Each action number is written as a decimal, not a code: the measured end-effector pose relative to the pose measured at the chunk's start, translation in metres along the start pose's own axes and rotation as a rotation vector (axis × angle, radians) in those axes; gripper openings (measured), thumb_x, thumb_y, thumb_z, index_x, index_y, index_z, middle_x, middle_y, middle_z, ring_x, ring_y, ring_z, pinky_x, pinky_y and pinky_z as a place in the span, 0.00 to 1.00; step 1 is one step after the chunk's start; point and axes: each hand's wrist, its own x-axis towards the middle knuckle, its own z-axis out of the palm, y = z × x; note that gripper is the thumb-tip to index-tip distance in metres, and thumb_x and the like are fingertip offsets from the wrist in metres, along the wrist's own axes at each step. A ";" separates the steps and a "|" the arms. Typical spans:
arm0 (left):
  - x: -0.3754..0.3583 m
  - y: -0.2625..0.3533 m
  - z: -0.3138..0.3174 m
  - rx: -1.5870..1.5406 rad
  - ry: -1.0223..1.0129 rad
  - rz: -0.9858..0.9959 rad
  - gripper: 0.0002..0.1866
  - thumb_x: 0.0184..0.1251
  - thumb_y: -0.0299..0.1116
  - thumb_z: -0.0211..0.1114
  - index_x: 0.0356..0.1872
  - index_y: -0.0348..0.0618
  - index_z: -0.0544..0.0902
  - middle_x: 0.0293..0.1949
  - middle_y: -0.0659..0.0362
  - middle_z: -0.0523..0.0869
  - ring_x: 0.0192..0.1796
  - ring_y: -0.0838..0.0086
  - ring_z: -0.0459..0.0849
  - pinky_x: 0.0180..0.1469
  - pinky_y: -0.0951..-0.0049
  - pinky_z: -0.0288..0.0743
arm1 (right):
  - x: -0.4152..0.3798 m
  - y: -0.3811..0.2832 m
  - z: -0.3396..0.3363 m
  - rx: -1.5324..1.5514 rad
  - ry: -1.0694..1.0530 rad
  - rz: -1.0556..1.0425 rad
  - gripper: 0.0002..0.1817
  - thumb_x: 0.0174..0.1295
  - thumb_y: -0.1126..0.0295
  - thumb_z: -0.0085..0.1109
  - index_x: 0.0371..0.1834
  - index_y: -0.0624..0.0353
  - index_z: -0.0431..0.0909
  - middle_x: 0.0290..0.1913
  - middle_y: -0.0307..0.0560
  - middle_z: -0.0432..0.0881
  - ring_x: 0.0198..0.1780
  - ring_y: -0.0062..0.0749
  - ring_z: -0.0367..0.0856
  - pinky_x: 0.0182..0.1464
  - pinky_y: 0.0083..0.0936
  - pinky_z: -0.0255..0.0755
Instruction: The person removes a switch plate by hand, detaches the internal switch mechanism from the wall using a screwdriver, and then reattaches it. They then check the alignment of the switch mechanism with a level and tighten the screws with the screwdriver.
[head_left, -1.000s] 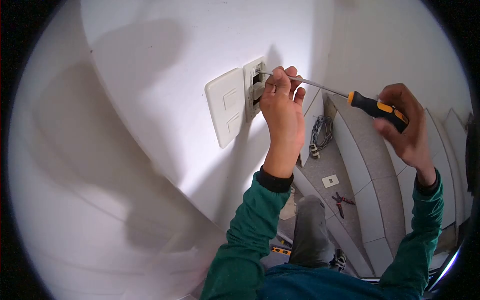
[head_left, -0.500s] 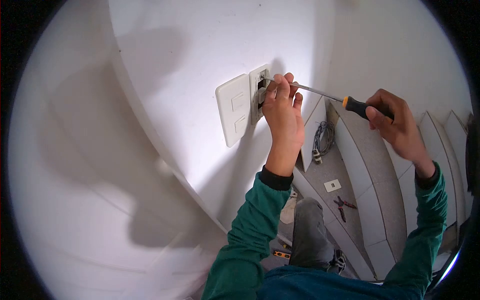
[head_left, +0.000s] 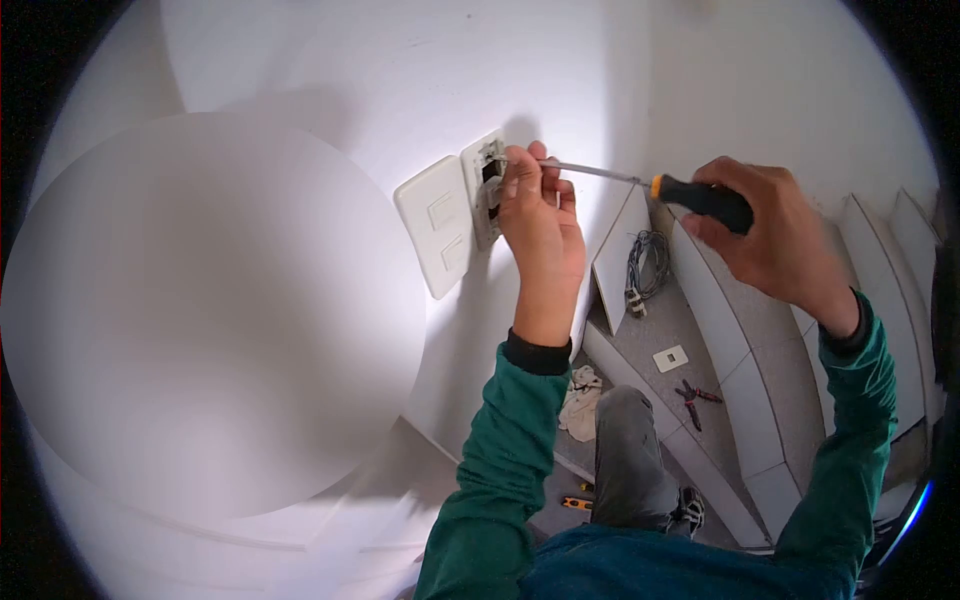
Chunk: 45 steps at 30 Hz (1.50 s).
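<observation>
The right hand (head_left: pixel 770 240) is clenched round the handle of a screwdriver (head_left: pixel 690 195), a light, stiff tool best held there, its tip at the open switch frame (head_left: pixel 485 190) on the wall (head_left: pixel 330 90), while the left hand (head_left: pixel 540 220) pinches the shaft near the tip.
</observation>
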 end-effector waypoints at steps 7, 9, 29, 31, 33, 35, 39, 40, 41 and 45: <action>0.009 0.008 -0.005 0.050 -0.011 -0.018 0.20 0.63 0.51 0.67 0.46 0.48 0.78 0.42 0.71 0.79 0.41 0.85 0.71 0.43 0.84 0.67 | 0.013 0.029 0.025 -0.082 0.224 -0.314 0.20 0.54 0.62 0.70 0.46 0.61 0.78 0.24 0.52 0.82 0.22 0.47 0.80 0.31 0.35 0.75; 0.010 0.011 -0.008 0.080 -0.033 0.005 0.21 0.63 0.51 0.66 0.47 0.47 0.77 0.44 0.69 0.79 0.41 0.83 0.72 0.45 0.79 0.68 | 0.016 0.023 0.024 0.040 0.180 -0.253 0.19 0.54 0.63 0.69 0.45 0.61 0.79 0.25 0.52 0.82 0.23 0.47 0.80 0.32 0.36 0.75; -0.323 -0.036 -0.440 1.448 -0.381 -1.319 0.17 0.65 0.37 0.64 0.50 0.36 0.79 0.44 0.48 0.86 0.48 0.60 0.85 0.51 0.64 0.77 | -0.302 0.035 0.277 0.822 -0.026 1.468 0.16 0.61 0.69 0.64 0.49 0.60 0.74 0.30 0.38 0.76 0.23 0.17 0.74 0.24 0.18 0.69; -0.363 -0.052 -0.478 1.533 -0.468 -1.233 0.17 0.65 0.40 0.63 0.49 0.39 0.79 0.43 0.49 0.87 0.46 0.55 0.85 0.49 0.61 0.77 | -0.303 0.043 0.261 0.778 -0.012 1.532 0.16 0.62 0.67 0.63 0.51 0.58 0.73 0.27 0.35 0.74 0.21 0.15 0.71 0.21 0.14 0.66; -0.392 -0.069 -0.494 1.782 -0.627 -1.309 0.18 0.64 0.41 0.64 0.49 0.41 0.79 0.44 0.50 0.87 0.48 0.55 0.84 0.50 0.59 0.77 | -0.310 0.044 0.249 0.687 0.114 1.554 0.25 0.63 0.57 0.62 0.54 0.63 0.70 0.27 0.35 0.71 0.18 0.14 0.65 0.18 0.14 0.57; -0.432 -0.079 -0.536 1.682 -0.535 -1.415 0.19 0.63 0.42 0.64 0.50 0.41 0.79 0.46 0.50 0.86 0.49 0.56 0.84 0.51 0.59 0.76 | -0.317 0.047 0.248 0.658 0.132 1.560 0.23 0.62 0.62 0.59 0.55 0.64 0.69 0.27 0.37 0.71 0.18 0.15 0.64 0.17 0.15 0.56; -0.470 -0.135 -0.579 1.793 -0.623 -1.493 0.21 0.60 0.42 0.66 0.51 0.44 0.78 0.47 0.52 0.85 0.52 0.57 0.82 0.51 0.58 0.76 | -0.355 0.046 0.225 0.513 0.233 1.497 0.20 0.63 0.66 0.55 0.53 0.66 0.67 0.25 0.37 0.69 0.17 0.15 0.64 0.16 0.15 0.55; -0.483 -0.149 -0.597 1.912 -0.745 -1.436 0.23 0.57 0.43 0.67 0.53 0.45 0.77 0.45 0.53 0.84 0.50 0.55 0.82 0.49 0.55 0.75 | -0.362 0.045 0.222 0.535 0.301 1.463 0.19 0.64 0.66 0.55 0.52 0.66 0.67 0.25 0.37 0.67 0.17 0.15 0.63 0.16 0.15 0.55; -0.488 -0.163 -0.607 2.014 -0.850 -1.341 0.24 0.56 0.43 0.68 0.53 0.46 0.77 0.45 0.53 0.82 0.51 0.55 0.81 0.50 0.52 0.74 | -0.368 0.045 0.220 0.558 0.365 1.430 0.18 0.65 0.66 0.55 0.52 0.65 0.66 0.24 0.36 0.66 0.16 0.15 0.63 0.16 0.14 0.56; -0.504 -0.221 -0.655 2.153 -1.019 -0.971 0.32 0.51 0.44 0.73 0.58 0.45 0.75 0.53 0.50 0.79 0.61 0.58 0.73 0.62 0.50 0.64 | -0.385 0.057 0.177 0.451 0.262 1.551 0.15 0.68 0.62 0.52 0.49 0.61 0.66 0.23 0.36 0.63 0.16 0.16 0.62 0.15 0.16 0.56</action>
